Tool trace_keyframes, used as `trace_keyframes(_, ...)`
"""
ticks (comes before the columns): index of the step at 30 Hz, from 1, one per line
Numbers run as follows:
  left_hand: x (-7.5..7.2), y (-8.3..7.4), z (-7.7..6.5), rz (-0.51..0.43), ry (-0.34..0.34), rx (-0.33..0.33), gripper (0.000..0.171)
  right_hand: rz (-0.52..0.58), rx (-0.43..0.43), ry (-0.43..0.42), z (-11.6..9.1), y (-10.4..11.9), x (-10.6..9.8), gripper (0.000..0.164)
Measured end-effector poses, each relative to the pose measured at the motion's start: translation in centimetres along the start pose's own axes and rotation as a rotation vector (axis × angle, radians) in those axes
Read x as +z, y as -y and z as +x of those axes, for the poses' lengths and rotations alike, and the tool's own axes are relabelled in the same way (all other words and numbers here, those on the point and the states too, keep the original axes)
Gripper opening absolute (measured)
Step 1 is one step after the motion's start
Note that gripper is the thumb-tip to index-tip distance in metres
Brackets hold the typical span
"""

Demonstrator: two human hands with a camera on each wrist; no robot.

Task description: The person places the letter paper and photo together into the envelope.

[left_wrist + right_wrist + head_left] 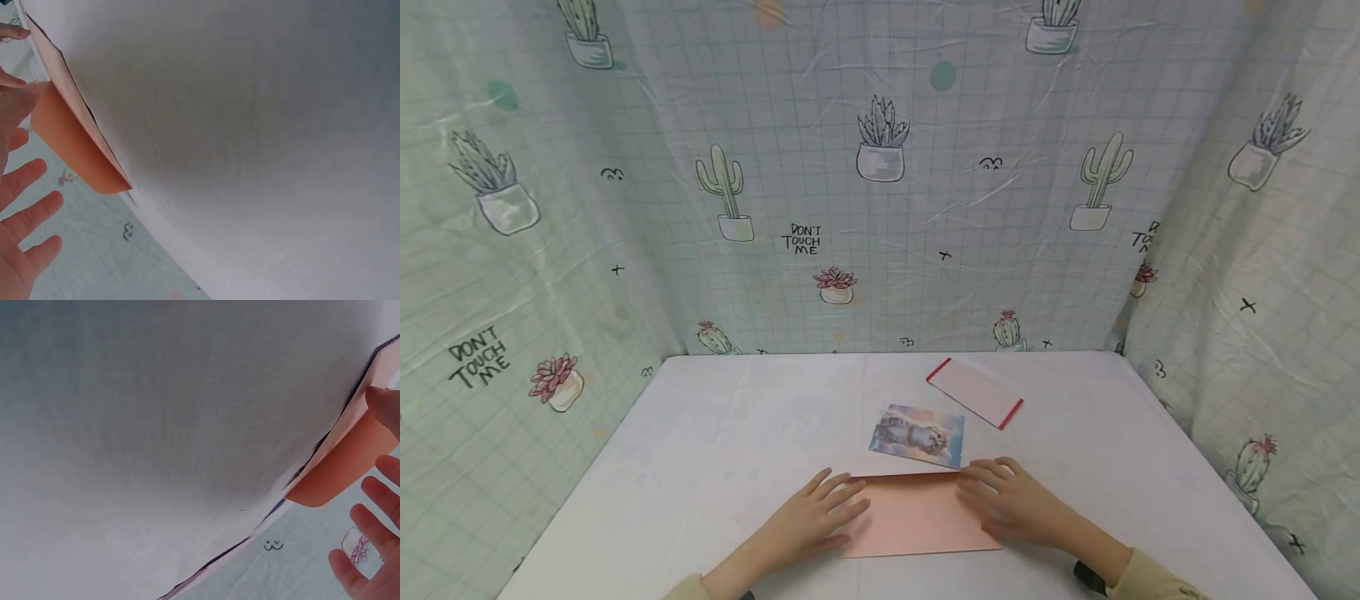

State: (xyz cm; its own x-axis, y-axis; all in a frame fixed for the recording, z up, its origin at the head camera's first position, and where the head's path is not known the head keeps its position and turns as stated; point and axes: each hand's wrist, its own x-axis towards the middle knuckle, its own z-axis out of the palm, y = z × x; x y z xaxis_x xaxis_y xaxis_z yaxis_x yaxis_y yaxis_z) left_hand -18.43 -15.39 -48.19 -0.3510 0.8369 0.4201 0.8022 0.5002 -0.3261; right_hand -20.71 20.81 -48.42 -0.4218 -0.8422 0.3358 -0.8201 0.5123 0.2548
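A salmon-pink envelope (pixel 917 525) lies near the front of the table, with a red line along its far edge. In the left wrist view its orange flap (pixel 72 137) is tilted up from the paler body. My left hand (pixel 812 514) is at the envelope's left end, fingers spread and fairly straight over its edge. At the right end, my right hand (pixel 1018 510) has its fingertips near the far corner. In the right wrist view the right thumb (pixel 384 403) overlaps the fold, with the other fingers spread apart.
Just beyond the envelope lies a card with a kitten picture (pixel 917 435). Farther back to the right is a pale pink slip (pixel 974 393) with red ends. The white table (pixel 760 417) is enclosed by a cactus-print curtain (pixel 955 217) at the back and sides.
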Motion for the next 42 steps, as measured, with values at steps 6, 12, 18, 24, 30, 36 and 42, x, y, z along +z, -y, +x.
trace_keyframes(6, 0.3, -0.1, 0.4, 0.005, 0.041, 0.041, 0.053, 0.003, -0.025, -0.018, 0.2, 0.2, 0.0, 0.063)
trace_keyframes(12, 0.5, -0.3, 0.9, 0.015, 0.078, 0.063, 0.054, -0.002, -0.032, -0.006, 0.2, 0.2, 0.1, 0.062)
trace_keyframes(18, 0.6, -0.3, 1.1, 0.053, 0.12, 0.088, 0.058, 0.003, -0.02, 0.0, 0.1, 0.0, 0.2, 0.063)
trace_keyframes(24, 0.9, -0.3, 1.1, 0.053, 0.136, 0.063, 0.066, 0.042, 0.007, 0.021, -0.1, -0.2, 0.3, 0.065)
trace_keyframes(30, 1.4, -0.2, 1.2, 0.056, 0.171, 0.004, 0.074, 0.054, 0.025, 0.048, -0.1, -0.4, 0.3, 0.068)
trace_keyframes(36, 1.7, -0.1, 1.0, 0.085, 0.224, -0.02, 0.077, 0.106, 0.076, 0.121, 0.0, -0.6, 0.2, 0.069)
trace_keyframes(42, 1.9, 0.1, 0.9, 0.063, 0.242, -0.034, 0.079, 0.156, 0.125, 0.184, -0.1, -0.9, 0.6, 0.067)
